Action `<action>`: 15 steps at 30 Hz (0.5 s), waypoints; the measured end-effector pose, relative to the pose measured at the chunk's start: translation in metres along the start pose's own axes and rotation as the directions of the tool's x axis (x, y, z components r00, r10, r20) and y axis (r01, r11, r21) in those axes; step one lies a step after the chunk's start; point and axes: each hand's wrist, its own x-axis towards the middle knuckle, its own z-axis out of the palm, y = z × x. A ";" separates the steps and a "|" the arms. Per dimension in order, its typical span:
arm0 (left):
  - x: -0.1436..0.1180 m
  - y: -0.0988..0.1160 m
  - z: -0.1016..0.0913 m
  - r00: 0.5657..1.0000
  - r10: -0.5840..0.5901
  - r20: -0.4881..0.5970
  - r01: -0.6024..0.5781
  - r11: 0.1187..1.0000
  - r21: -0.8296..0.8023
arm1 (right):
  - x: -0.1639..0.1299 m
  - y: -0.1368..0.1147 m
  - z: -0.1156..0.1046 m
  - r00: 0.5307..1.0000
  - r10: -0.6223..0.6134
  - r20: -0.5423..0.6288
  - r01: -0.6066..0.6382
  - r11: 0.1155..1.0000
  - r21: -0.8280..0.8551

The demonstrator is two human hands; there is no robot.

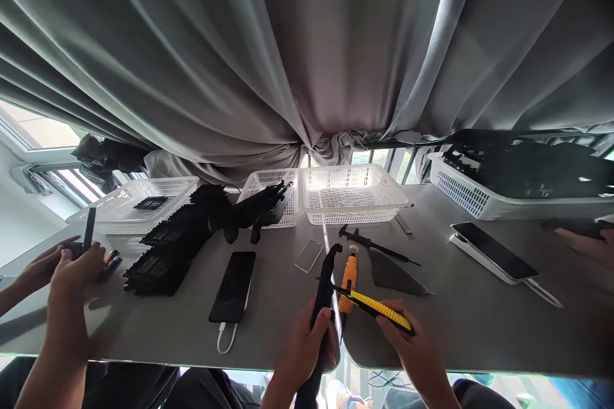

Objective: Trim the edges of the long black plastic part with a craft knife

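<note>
Here, the person's left hand [302, 345] is clenched around a long black part [322, 307], which rises from the near table edge and curves over at its top. Just to the right, the right hand [412, 348] grips a yellow and black utility knife [378, 308], whose dark tip points left and meets the black part about halfway up. Directly behind the knife lies an orange tool [348, 281] with a small white cap, and beside it a flat grey triangular sheet [393, 275] rests on the grey table [480, 326]. A black screwdriver [371, 244] lies just beyond the sheet, and a thin metal strip runs along the table seam near the black part. To the left of the hands, a dark phone [233, 285] lies face up with a white cable [225, 335] plugged into its near end; a small clear glass panel [309, 255] sits between the phone and the screwdriver. Farther left is a heap of black parts [177, 246], reaching up toward a row of white baskets [352, 195] along the far side of the table. At the left edge, another person's hands [62, 268] hold a small dark item and a thin black tool. On the right, a second phone [494, 259] lies on a white tray, behind it a larger white basket [480, 198] is filled with black parts, and another person's fingers [582, 244] enter from the right edge. Grey curtains [307, 51] hang behind everything.
</note>
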 end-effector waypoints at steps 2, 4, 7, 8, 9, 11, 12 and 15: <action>0.001 -0.002 0.000 1.000 -0.004 -0.008 0.004 1.000 -0.008 | 0.000 0.000 0.000 1.000 0.006 -0.010 -0.006 1.000 0.001; 0.001 -0.003 0.000 1.000 -0.016 -0.014 0.015 1.000 -0.013 | 0.002 0.002 -0.001 1.000 0.002 -0.006 -0.002 1.000 0.009; 0.001 -0.001 0.000 1.000 -0.015 -0.008 0.015 1.000 -0.009 | 0.006 0.005 -0.004 0.999 0.017 0.046 -0.018 1.000 0.014; 0.000 -0.001 0.000 1.000 -0.013 -0.006 0.013 1.000 -0.005 | 0.006 0.006 -0.005 0.999 0.028 0.042 -0.028 1.000 0.013; 0.000 0.000 0.000 1.000 -0.010 -0.004 0.010 1.000 -0.001 | 0.007 0.006 -0.005 0.999 0.034 0.018 -0.034 0.999 0.015; -0.001 0.002 0.000 1.000 -0.010 -0.004 0.010 1.000 0.000 | 0.006 0.003 -0.005 0.998 0.036 -0.046 -0.035 0.999 0.034; -0.002 0.002 0.001 1.000 -0.014 -0.002 0.014 1.000 -0.003 | 0.005 0.001 -0.005 0.997 0.039 -0.068 -0.036 0.998 0.045; -0.002 0.002 0.001 1.000 -0.022 -0.005 0.022 1.000 -0.005 | 0.001 -0.008 -0.002 0.995 0.075 -0.071 -0.072 0.996 0.044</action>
